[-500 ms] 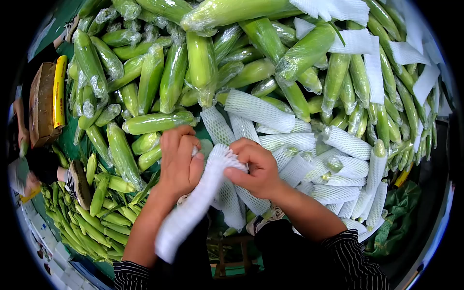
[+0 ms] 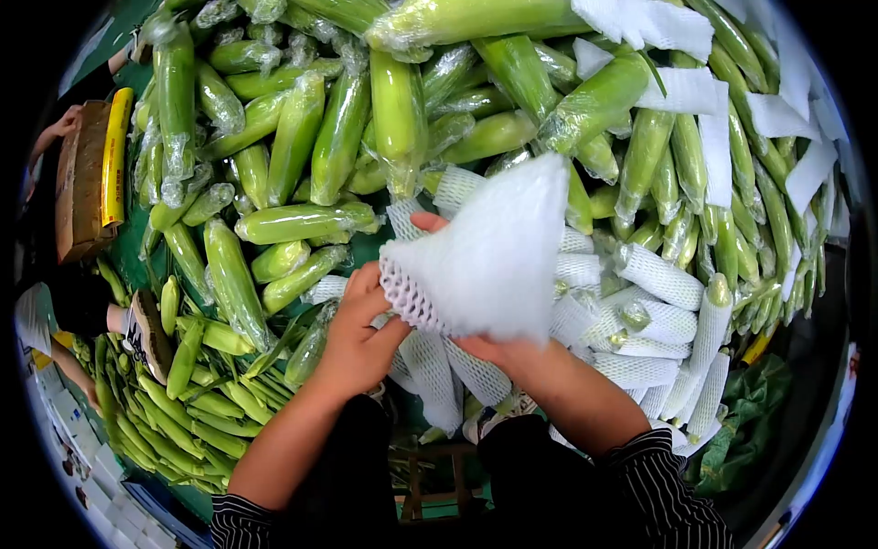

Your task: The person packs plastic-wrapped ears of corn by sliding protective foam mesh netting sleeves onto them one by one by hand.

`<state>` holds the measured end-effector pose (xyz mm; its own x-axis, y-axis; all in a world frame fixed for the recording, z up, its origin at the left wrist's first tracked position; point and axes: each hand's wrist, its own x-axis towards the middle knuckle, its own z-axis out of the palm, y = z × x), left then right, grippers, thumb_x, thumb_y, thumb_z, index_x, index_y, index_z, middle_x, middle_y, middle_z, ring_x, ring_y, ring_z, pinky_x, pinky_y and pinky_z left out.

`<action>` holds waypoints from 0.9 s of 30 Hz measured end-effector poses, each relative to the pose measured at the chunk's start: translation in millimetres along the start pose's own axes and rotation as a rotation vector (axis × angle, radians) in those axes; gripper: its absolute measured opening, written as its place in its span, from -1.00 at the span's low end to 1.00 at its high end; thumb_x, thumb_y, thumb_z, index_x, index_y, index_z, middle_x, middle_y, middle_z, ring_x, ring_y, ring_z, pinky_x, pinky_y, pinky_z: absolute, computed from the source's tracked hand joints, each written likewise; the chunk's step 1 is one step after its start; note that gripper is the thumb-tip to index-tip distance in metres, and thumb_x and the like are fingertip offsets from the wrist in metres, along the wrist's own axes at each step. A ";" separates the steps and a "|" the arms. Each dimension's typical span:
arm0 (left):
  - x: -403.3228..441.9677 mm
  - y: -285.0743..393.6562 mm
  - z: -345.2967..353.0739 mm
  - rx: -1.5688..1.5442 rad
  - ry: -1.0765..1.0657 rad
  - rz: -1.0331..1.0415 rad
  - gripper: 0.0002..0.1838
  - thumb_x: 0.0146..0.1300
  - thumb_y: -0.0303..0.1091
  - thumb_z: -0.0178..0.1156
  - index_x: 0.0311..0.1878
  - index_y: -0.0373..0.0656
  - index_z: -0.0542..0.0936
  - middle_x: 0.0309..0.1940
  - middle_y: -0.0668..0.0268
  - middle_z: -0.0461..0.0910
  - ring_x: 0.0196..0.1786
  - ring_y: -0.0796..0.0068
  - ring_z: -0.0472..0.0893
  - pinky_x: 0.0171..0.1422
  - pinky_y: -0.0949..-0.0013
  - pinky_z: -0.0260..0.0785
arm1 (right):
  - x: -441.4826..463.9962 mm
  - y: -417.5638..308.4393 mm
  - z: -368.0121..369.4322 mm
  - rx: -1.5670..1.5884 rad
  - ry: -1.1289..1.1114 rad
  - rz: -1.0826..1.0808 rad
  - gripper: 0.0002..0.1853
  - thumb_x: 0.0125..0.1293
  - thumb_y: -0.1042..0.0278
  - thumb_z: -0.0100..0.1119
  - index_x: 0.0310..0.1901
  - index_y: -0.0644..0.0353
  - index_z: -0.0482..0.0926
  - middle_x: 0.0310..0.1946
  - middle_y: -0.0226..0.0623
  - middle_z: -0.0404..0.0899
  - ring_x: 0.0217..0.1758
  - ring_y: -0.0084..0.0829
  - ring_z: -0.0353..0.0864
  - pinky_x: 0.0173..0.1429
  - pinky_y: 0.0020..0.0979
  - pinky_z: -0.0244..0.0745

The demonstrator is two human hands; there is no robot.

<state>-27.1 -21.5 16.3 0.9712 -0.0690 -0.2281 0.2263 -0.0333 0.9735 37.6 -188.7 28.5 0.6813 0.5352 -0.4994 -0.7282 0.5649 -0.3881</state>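
A white foam net sleeve [image 2: 494, 252] is spread wide between my hands, its scalloped mouth toward the left. My left hand [image 2: 358, 339] is closed, pinching the lower left edge of that mouth. Behind the sleeve, my right hand [image 2: 503, 355] holds it; one fingertip shows above the mouth and most other fingers are hidden. Below and right of my hands lie ears of corn in white foam nets [image 2: 649, 320]. Beyond my hands are green ears of corn wrapped in clear film [image 2: 398, 114].
Loose green husks or unwrapped ears [image 2: 174, 421] are heaped at lower left. Flat white foam nets [image 2: 690, 91] rest on the pile at upper right. A cardboard box [image 2: 80, 183] stands at far left, with another person's hand [image 2: 69, 121] at it. A green sheet [image 2: 745, 425] lies at lower right.
The foam net sleeve, which hung narrow toward my lap, has swung up to the right and widened. My right hand has moved behind it. My left hand has shifted down to its edge.
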 end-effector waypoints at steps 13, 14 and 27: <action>-2.0 -75.1 -17.2 -0.982 0.321 -0.449 -0.76 0.58 -0.17 0.05 0.11 -0.10 0.48 0.03 0.25 0.66 0.05 0.31 0.67 0.14 0.14 0.50 | 46.8 51.1 -83.1 -0.282 0.111 0.051 -0.59 0.55 0.19 0.06 0.29 0.21 0.45 0.09 -0.22 0.60 0.05 -0.36 0.67 0.17 -0.30 0.59; -0.5 -112.4 -28.2 -0.559 0.311 -0.466 -0.76 0.55 -0.19 0.08 0.12 -0.11 0.47 0.00 0.21 0.66 0.04 0.26 0.67 0.11 0.13 0.51 | 61.5 75.8 -105.2 -0.528 0.180 -0.048 -0.61 0.56 0.14 0.05 0.27 0.15 0.49 0.00 -0.22 0.64 0.04 -0.38 0.67 0.11 -0.29 0.59; 8.9 6.3 15.8 0.652 -0.108 0.184 -0.38 0.05 -0.45 0.39 0.26 -0.17 0.52 -0.02 0.01 0.50 0.01 -0.10 0.54 0.07 0.06 0.44 | 6.3 54.3 -95.4 -0.218 0.298 -0.022 -0.68 0.62 0.14 -0.05 0.12 0.20 0.50 0.11 -0.16 0.62 0.06 -0.30 0.66 0.22 -0.32 0.55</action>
<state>-18.2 -38.1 20.1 0.9689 -0.2293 -0.0930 -0.0663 -0.6026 0.7953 -4.7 -214.6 -69.7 0.6685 0.3002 -0.6805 -0.7345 0.4098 -0.5409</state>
